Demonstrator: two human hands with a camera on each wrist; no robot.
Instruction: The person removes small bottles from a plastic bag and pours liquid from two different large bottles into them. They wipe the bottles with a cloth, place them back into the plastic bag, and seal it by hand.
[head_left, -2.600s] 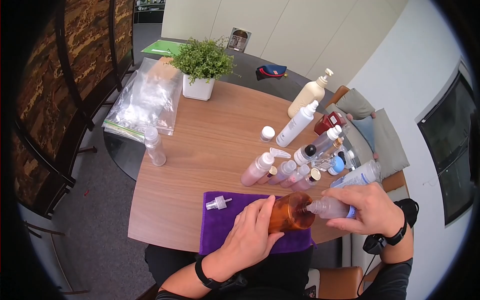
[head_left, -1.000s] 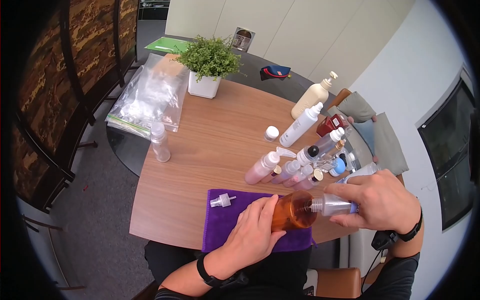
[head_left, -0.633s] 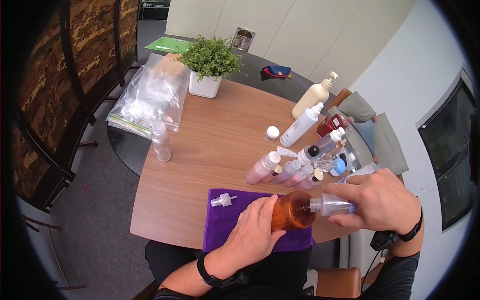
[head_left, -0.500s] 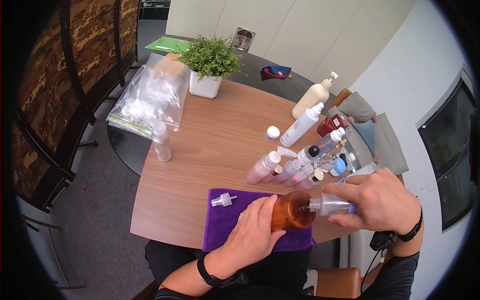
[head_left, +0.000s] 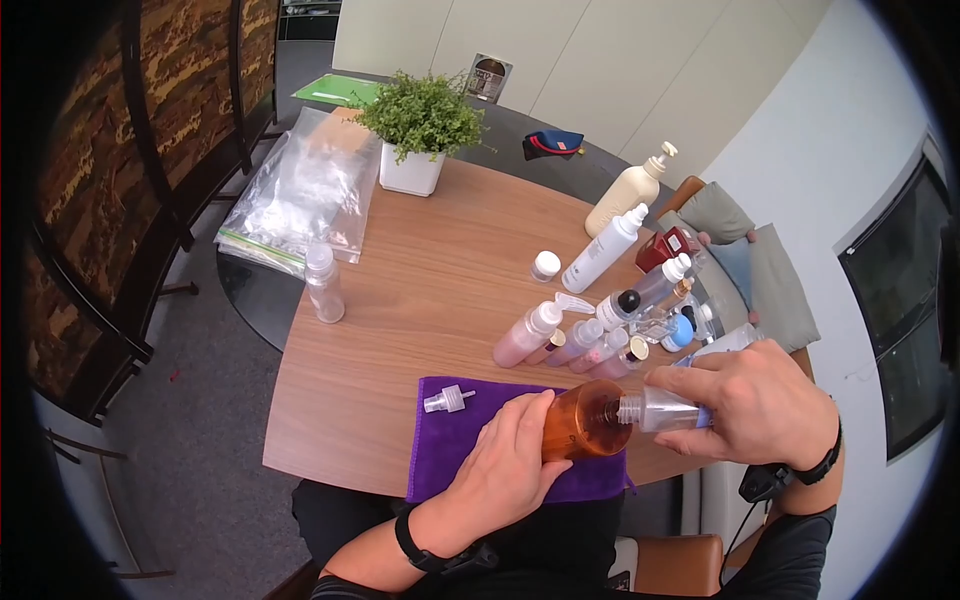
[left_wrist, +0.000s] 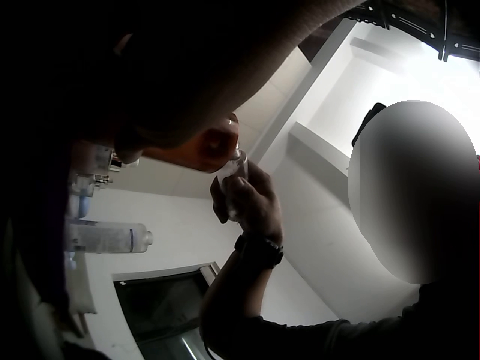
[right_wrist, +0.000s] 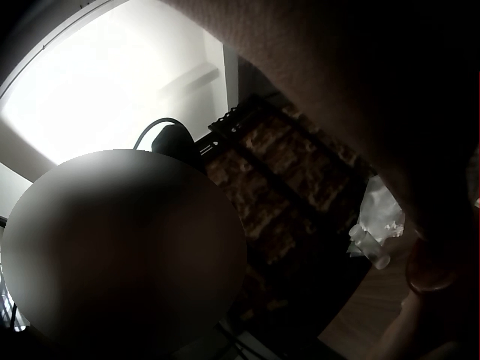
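Observation:
Over a purple towel (head_left: pixel 440 460), my left hand (head_left: pixel 500 455) grips an amber bottle (head_left: pixel 575 425), tilted on its side with its open end to the right. My right hand (head_left: pixel 760 405) pinches a small clear bottle (head_left: pixel 668 411), which lies nearly level. Its threaded neck points left, right at the amber bottle's opening. The left wrist view shows the amber bottle (left_wrist: pixel 199 152) from below, with the clear bottle's neck against its end. A clear spray pump head (head_left: pixel 447 399) lies on the towel, left of my left hand. My palms hide parts of both bottles.
Several cosmetic bottles stand beyond the towel, among them a pink pump bottle (head_left: pixel 527 335) and a white bottle (head_left: pixel 605 250). A clear capped bottle (head_left: pixel 324 285) stands at the table's left edge, near plastic bags (head_left: pixel 300 190) and a potted plant (head_left: pixel 415 130).
Since the earliest frame, my right hand has turned slightly and the small bottle looks clearer, less pinkish. Over the last half second both hands and bottles have hardly moved.

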